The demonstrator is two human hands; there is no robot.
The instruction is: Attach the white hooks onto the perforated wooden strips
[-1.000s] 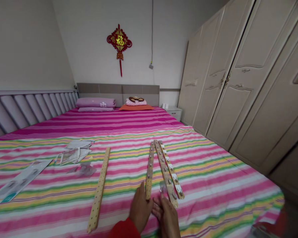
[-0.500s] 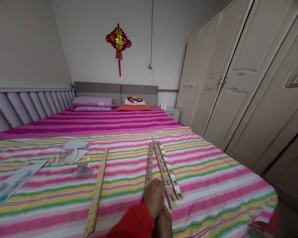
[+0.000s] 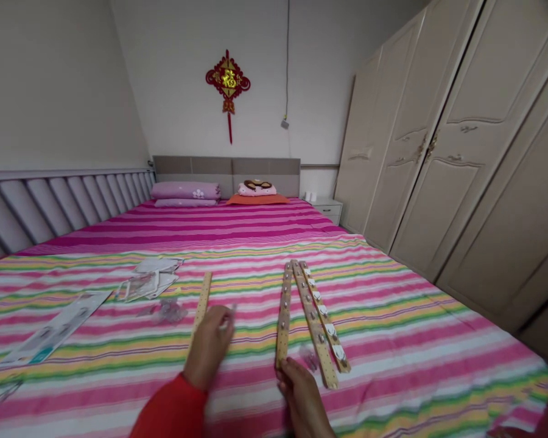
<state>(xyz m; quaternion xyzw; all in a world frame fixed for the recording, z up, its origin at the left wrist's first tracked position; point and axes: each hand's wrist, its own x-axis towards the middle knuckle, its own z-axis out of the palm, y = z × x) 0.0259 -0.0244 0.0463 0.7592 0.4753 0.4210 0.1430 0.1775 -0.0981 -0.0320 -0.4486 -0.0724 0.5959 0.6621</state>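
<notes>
My left hand, in a red sleeve, hovers over the lone perforated wooden strip on the striped bed; it is blurred by motion and its fingers do not show clearly. My right hand rests at the near end of a wooden strip studded with metal screws, fingers curled against that end. Two more strips with screws and white fittings lie just right of it, fanning out from one far point. A small clear bag lies between the strips near my right hand.
The bed has a pink striped sheet. Paper leaflets and clear plastic bags lie at the left, a long printed sheet further left. Pillows sit at the headboard. A tall cream wardrobe lines the right side.
My left hand has left the screw-studded strip and swung left over the plain perforated strip. My right hand stays at the studded strip's near end. The view has shifted slightly.
</notes>
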